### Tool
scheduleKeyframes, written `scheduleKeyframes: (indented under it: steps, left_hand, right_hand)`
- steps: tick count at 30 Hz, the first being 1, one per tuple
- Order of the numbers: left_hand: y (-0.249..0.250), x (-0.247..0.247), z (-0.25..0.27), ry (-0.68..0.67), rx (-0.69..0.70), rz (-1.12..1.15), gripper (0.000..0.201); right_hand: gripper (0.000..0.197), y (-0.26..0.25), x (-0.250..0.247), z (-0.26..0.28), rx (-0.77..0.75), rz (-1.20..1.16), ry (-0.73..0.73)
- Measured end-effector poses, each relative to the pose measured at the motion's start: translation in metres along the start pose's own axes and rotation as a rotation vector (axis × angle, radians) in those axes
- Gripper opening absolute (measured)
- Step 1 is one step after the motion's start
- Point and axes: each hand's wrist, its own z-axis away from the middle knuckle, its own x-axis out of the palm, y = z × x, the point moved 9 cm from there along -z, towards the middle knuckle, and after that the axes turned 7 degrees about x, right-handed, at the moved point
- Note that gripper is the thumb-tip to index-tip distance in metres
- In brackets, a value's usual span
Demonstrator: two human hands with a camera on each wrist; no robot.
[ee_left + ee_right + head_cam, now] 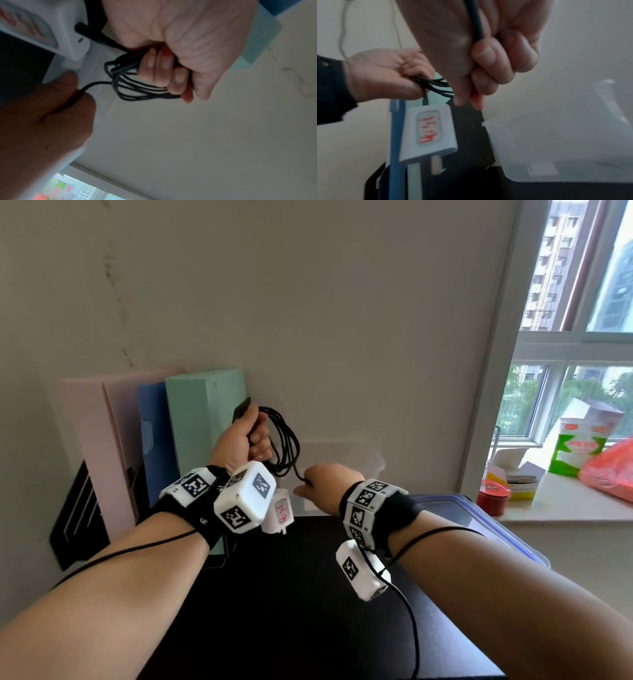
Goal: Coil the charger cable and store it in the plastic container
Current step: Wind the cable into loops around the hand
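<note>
Near the middle of the frame, the left hand point(247, 440) is raised and closed around several loops of black cable point(286, 440), with the white plug point(279, 511) dangling below it. Just to the right and lower, the right hand point(329, 486) pinches the cable's loose end. The clear plastic container point(370, 460) stands behind the hands on the dark table point(291, 594), against the wall.

Matt black cable point(286, 440); smooth white plastic charger point(429, 132); frosted, translucent plastic container point(570, 142) sitting on a dark, smooth table point(291, 594).
</note>
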Motion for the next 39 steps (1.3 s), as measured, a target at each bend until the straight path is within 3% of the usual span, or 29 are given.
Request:
scheduleKeyframes:
  steps: [4, 8, 12, 14, 16, 20, 26, 30, 39]
  left_hand:
    - [-0.012, 0.019, 0.004, -0.131, -0.023, -0.193, 0.016]
    - [-0.02, 0.031, 0.013, -0.237, 0.019, -0.398, 0.024]
    - [-0.018, 0.038, 0.014, -0.282, 0.073, -0.505, 0.024]
    - [-0.016, 0.039, 0.016, -0.297, 0.104, -0.587, 0.025]
    - [-0.018, 0.043, 0.02, -0.35, 0.122, -0.719, 0.028]
    - [-0.017, 0.052, 0.026, -0.438, 0.145, -0.942, 0.026]
    - [-0.005, 0.059, 0.024, -0.393, 0.233, -1.119, 0.023]
    - [-0.013, 0.061, 0.025, -0.412, 0.176, -1.211, 0.015]
    - [-0.03, 0.062, 0.034, -0.533, -0.009, -1.315, 0.016]
  right_hand:
    - [0.021, -0.028, -0.007, 0.011, -0.172, 0.001, -0.01]
    - [0.044, -0.03, -0.002, 0.014, -0.171, -0.06, -0.215]
    - [0.052, -0.021, 0.013, 0.026, -0.058, -0.539, -0.507]
    - [0.054, -0.017, 0.019, 0.031, 0.025, -0.718, -0.577]
    - [0.05, -0.016, 0.017, 0.027, 0.044, -0.679, -0.53]
    - [0.038, -0.011, -0.004, 0.009, -0.035, -0.41, -0.249]
    - [0.053, -0.001, -0.02, 0.009, -0.047, -0.585, -0.071]
    - [0.035, 0.005, -0.039, 0.011, -0.057, -0.612, 0.057]
    - [0.029, 0.006, -0.038, 0.015, -0.088, -0.607, 0.014]
